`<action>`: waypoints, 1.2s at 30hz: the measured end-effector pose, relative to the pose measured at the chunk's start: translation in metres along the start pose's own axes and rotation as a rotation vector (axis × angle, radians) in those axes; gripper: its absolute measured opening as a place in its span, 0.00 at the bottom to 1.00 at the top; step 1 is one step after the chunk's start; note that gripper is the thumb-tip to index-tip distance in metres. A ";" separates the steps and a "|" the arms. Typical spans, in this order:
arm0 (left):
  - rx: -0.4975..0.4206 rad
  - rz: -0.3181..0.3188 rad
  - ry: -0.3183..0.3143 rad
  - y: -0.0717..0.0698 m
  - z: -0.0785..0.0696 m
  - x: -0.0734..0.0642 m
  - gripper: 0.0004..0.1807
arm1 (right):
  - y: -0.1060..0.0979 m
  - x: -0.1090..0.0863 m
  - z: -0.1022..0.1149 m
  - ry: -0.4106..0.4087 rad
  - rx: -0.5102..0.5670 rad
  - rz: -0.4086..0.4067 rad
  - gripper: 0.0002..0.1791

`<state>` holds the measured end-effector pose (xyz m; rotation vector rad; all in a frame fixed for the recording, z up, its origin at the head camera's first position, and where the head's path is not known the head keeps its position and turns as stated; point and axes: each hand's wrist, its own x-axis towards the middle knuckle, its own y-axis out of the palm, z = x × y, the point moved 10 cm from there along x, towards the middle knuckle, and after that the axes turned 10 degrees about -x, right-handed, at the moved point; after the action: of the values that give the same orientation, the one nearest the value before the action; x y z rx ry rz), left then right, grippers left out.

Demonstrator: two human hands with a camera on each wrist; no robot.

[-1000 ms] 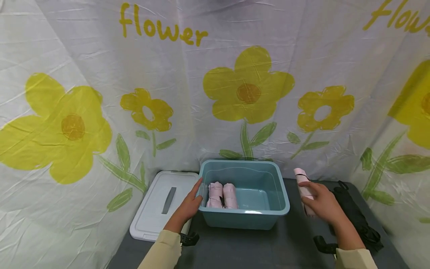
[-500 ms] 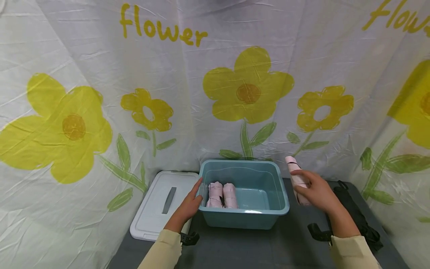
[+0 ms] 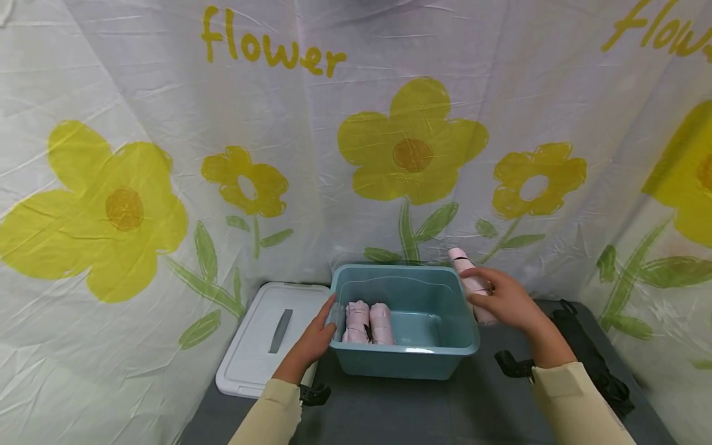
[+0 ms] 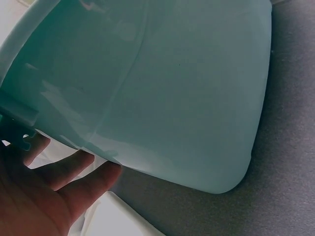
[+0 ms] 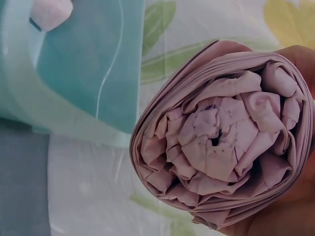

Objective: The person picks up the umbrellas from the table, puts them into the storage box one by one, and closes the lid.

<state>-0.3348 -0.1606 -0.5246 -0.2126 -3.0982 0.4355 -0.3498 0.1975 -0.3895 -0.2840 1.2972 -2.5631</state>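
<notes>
Head view: pink fabric roll gripped at the bin's right edge

The right hand (image 3: pixel 505 301) has its fingers curled round a pink fabric roll (image 3: pixel 471 285), perhaps a furled umbrella, with the thumb on the near side. The roll is off the desk (image 3: pixel 389 411) and tilted, at the right rim of the blue-green bin (image 3: pixel 397 366); whether it touches the rim I cannot tell. The grip appears to sit mid-length so that the roll balances: one end juts beyond the index finger, the other shows below the thumb.

The left hand (image 3: pixel 310 341) has its fingers spread and nearly straight against the bin's left rim, probably to steady it.

Inside, a left pink roll (image 3: pixel 356 322) and a right pink roll (image 3: pixel 381 324) lie side by side near the left wall, likely to save room. The white lid (image 3: pixel 250 355) rests left of the bin, seemingly set aside for access; a black folded umbrella (image 3: pixel 591 361) lies on the right.
</notes>
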 end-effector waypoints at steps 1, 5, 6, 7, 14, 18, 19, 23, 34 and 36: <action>-0.002 0.001 0.000 0.000 0.000 0.000 0.37 | 0.001 0.003 0.002 -0.009 -0.004 0.004 0.24; -0.011 -0.003 0.000 0.000 0.000 -0.001 0.37 | 0.009 0.015 0.012 -0.035 -0.009 0.047 0.23; -0.013 -0.004 -0.001 0.000 0.000 -0.001 0.37 | 0.011 0.018 0.016 -0.045 -0.010 0.060 0.24; -0.014 -0.006 0.001 0.000 -0.001 -0.001 0.37 | 0.013 0.021 0.020 -0.060 -0.006 0.075 0.24; -0.012 -0.006 0.000 0.000 0.001 -0.001 0.36 | 0.033 0.041 0.036 -0.109 0.008 0.179 0.23; -0.011 -0.001 0.008 0.000 0.000 0.000 0.36 | 0.041 0.050 0.040 -0.128 -0.040 0.194 0.22; -0.012 -0.001 0.009 0.000 0.000 0.000 0.36 | 0.043 0.053 0.041 -0.139 -0.059 0.194 0.22; -0.017 -0.005 0.011 0.000 0.001 0.000 0.36 | 0.053 0.062 0.043 -0.172 -0.123 0.215 0.21; -0.012 -0.025 -0.004 -0.001 0.003 -0.001 0.36 | 0.096 0.078 0.032 -0.169 -0.116 0.405 0.22; -0.010 -0.025 -0.003 -0.001 0.003 0.000 0.35 | 0.102 0.081 0.029 -0.161 -0.139 0.433 0.22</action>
<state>-0.3345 -0.1623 -0.5269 -0.1737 -3.1025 0.4207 -0.4045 0.0922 -0.4507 -0.2031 1.3117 -2.0542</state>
